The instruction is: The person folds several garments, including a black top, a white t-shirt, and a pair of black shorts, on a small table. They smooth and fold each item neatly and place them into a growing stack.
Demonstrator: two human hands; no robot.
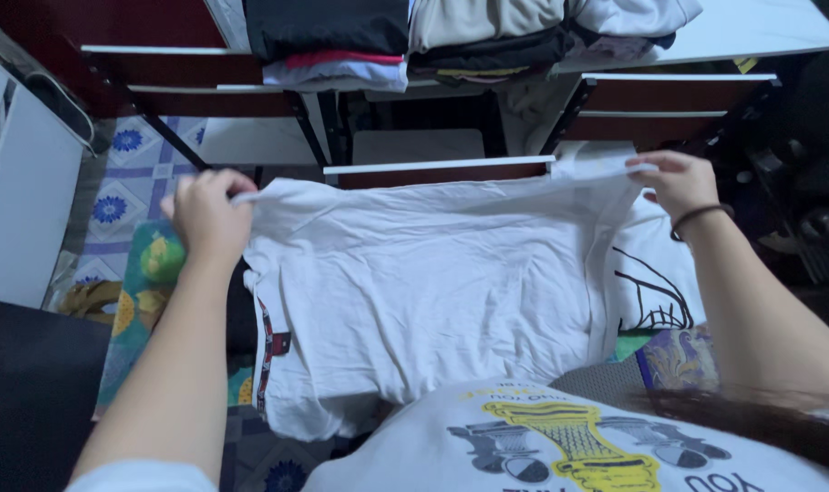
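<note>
- The left hand point(205, 214) and right hand point(680, 180) are closed, each pinching the white T-shirt point(423, 282) by one edge.
- Folded clothes point(451, 36) lie on the white surface point(761, 32).
- A patterned tile floor point(127, 178) is below.

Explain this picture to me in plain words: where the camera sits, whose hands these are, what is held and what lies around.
There is one picture, taken by a camera worn on a person's head and looking down, so the two bare arms reaching forward are that person's own. The left hand and the right hand each pinch an edge of a white T-shirt, spreading it wide. Under it on the right lies another white garment with a black line drawing. Beyond the hands stands a white table carrying stacks of folded clothes. The floor has patterned tiles. At the bottom edge you see the person's own printed shirt.
</note>
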